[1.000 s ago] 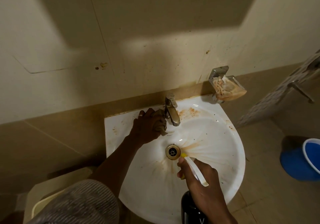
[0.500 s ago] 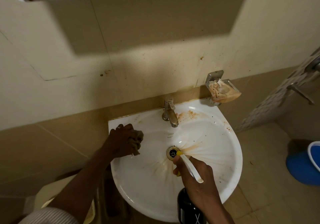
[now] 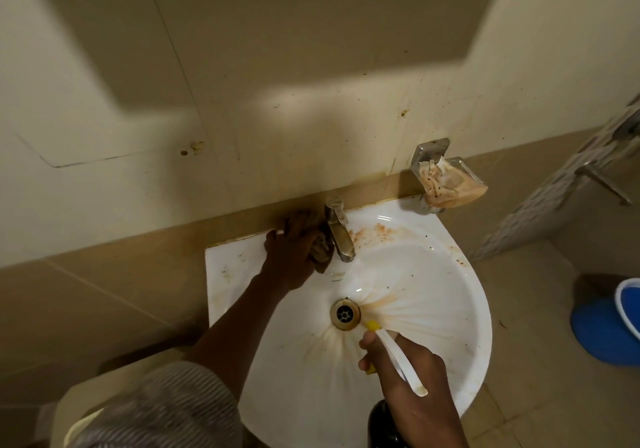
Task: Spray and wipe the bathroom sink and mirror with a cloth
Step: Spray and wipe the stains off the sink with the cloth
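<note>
Left hand bunching brown cloth against faucet base; stains just right. Right hand fingers curled round spray bottle.

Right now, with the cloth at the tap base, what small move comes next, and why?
Probably slide the left hand and its cloth around the tap to the orange stains just right of it. That rim patch looks unwiped, while the right hand holds the spray bottle over the sink.
</note>
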